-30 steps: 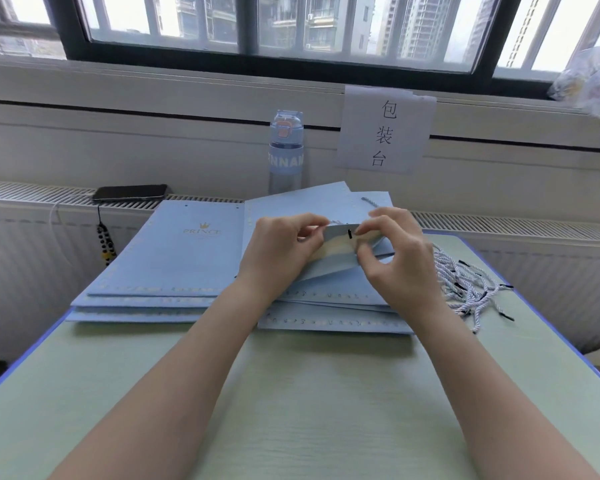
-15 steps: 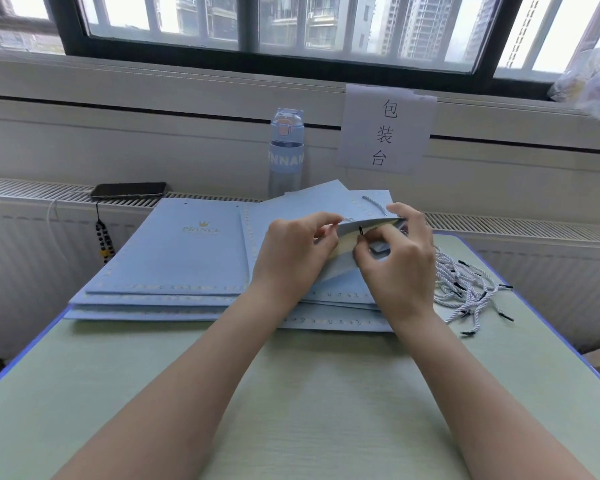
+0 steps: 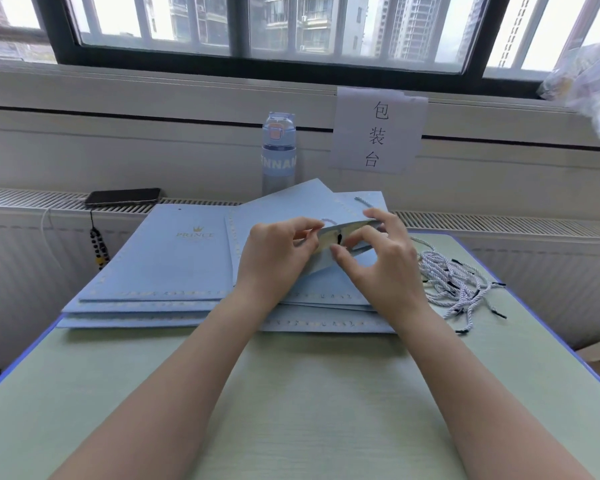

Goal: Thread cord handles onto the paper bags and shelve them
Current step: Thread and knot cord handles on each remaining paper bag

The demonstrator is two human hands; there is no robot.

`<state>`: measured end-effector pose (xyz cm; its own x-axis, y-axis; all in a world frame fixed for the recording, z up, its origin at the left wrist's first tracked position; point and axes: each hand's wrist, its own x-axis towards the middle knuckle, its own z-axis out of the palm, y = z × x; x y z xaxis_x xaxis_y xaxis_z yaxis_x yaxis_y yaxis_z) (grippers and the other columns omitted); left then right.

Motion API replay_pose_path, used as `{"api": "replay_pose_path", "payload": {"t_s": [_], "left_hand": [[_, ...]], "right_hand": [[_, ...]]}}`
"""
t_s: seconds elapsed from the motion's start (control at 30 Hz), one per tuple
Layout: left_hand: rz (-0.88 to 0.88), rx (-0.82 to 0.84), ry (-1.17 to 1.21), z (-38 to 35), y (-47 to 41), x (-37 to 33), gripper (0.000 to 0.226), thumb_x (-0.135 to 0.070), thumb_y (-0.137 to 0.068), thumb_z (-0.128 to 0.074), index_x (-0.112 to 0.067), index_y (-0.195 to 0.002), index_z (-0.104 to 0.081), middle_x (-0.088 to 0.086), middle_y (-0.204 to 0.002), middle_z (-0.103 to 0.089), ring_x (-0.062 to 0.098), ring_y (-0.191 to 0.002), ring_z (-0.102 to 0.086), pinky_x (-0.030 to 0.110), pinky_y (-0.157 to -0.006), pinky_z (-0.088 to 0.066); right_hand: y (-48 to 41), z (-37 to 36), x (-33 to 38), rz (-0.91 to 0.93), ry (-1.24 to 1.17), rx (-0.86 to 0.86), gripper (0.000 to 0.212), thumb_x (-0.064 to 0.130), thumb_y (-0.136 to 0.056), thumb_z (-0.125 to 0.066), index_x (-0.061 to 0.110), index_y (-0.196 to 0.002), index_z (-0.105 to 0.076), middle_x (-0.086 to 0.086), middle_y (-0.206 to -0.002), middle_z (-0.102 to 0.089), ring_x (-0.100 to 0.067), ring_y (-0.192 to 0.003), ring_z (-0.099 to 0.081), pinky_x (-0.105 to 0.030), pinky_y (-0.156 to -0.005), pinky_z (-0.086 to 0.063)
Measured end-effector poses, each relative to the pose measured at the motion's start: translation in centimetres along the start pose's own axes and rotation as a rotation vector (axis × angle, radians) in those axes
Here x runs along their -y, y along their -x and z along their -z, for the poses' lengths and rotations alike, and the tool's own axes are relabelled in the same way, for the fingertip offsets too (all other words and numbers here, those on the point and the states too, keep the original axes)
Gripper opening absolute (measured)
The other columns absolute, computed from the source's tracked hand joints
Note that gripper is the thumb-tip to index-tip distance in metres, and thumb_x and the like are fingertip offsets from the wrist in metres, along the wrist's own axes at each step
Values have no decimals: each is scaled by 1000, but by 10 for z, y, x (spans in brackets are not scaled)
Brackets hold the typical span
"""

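Head view: left hand (image 3: 278,252) is pinching the raised top edge of the paper bag (image 3: 281,209), which is lying on the right stack (image 3: 326,325) on the table (image 3: 291,393). Right hand (image 3: 385,268) is pinching the cord (image 3: 339,238) by its black tip at that edge.

Two hands are seen, a left hand (image 3: 274,258) and a right hand (image 3: 385,268). One raised bag (image 3: 323,261) is pinched between them, and one black cord tip (image 3: 338,238) is seen at its rim. Two stacks of blue paper bags are counted on one tabletop (image 3: 291,393). In the left stack (image 3: 160,265) three layered edges are made out; in the right stack (image 3: 326,306) the number cannot be told. One heap of cords (image 3: 454,282) is seen, too tangled to be counted. One bottle (image 3: 278,150), one phone (image 3: 123,196), one string of beads (image 3: 97,247) and one paper sign (image 3: 376,133) bearing three characters are counted.
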<state>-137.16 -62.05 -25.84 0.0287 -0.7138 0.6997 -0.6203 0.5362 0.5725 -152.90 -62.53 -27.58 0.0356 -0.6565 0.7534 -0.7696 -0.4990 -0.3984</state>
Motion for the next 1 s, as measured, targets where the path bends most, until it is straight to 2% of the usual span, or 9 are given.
{"api": "replay_pose_path", "payload": {"t_s": [0.13, 0.2, 0.3, 0.43, 0.5, 0.6, 0.7, 0.83, 1.0], "left_hand": [[-15, 9, 17, 4, -2, 6, 14, -18, -83, -70, -19, -96, -76, -1, -86, -75, 6, -79, -70, 29, -79, -57], [-106, 141, 16, 8, -2, 12, 15, -29, -81, -69, -21, -91, -77, -7, -82, -75, 1, -76, -69, 31, -73, -58], [-213, 269, -6, 9, -1, 18, 26, -44, -78, -67, -20, -82, -76, -11, -69, -72, -3, -65, -66, 27, -64, -57], [-141, 177, 53, 4, -4, 27, 22, -30, -77, -77, -15, -94, -74, -5, -78, -72, 2, -73, -65, 16, -73, -53], [-54, 307, -15, 1, -4, 35, 30, -35, -75, -79, -20, -100, -72, -8, -90, -68, 3, -85, -59, 12, -78, -44], [19, 520, -93, -5, -1, 41, 16, -36, -77, -76, -26, -85, -68, -8, -96, -61, 7, -87, -51, 19, -77, -37], [29, 431, -70, -7, -2, 41, 11, -27, -86, -69, -18, -81, -64, -3, -88, -59, 13, -84, -52, 20, -72, -37], [81, 235, 13, -5, -6, 37, 12, -22, -90, -63, -12, -85, -61, -3, -85, -60, 14, -81, -55, 7, -64, -35], [115, 190, -1, -7, -5, 39, 11, -26, -94, -58, -18, -87, -54, -5, -87, -59, 17, -90, -55, 21, -71, -33]], "right_hand": [[-6, 11, -1, -8, -78, -158, 27, 36, -84, -50, 12, -76, -59, -4, -108, -61, -21, -98, -57, -21, -81, -37], [-9, 16, -1, -64, -114, -186, 29, 34, -85, -44, 11, -80, -61, 3, -101, -60, -21, -98, -54, -20, -81, -35], [-10, 18, -4, -142, -56, 1, 32, 34, -89, -43, 14, -94, -68, 4, -102, -65, -19, -104, -52, -19, -83, -32], [-9, 12, -12, -216, -13, 339, 26, 11, -95, -48, 11, -114, -66, -4, -123, -61, -18, -115, -51, -8, -80, -24], [-8, 10, -15, -227, -11, 396, 28, 7, -94, -48, 10, -115, -66, -5, -126, -59, -17, -116, -51, -6, -80, -24], [-7, 12, -15, -234, -3, 443, 25, 11, -93, -52, 13, -111, -68, -3, -122, -60, -15, -114, -52, -9, -84, -26], [-7, 14, -13, -222, -31, 454, 18, 20, -90, -59, 15, -101, -73, 2, -113, -60, -10, -109, -52, -10, -85, -25], [-6, 14, -10, -202, -45, 493, 6, 27, -86, -66, 24, -84, -70, 9, -109, -56, -7, -105, -50, -14, -82, -26], [-6, 14, -11, -210, -82, 492, 6, 23, -87, -64, 19, -83, -63, 3, -115, -60, -15, -109, -52, -24, -86, -34]]}}
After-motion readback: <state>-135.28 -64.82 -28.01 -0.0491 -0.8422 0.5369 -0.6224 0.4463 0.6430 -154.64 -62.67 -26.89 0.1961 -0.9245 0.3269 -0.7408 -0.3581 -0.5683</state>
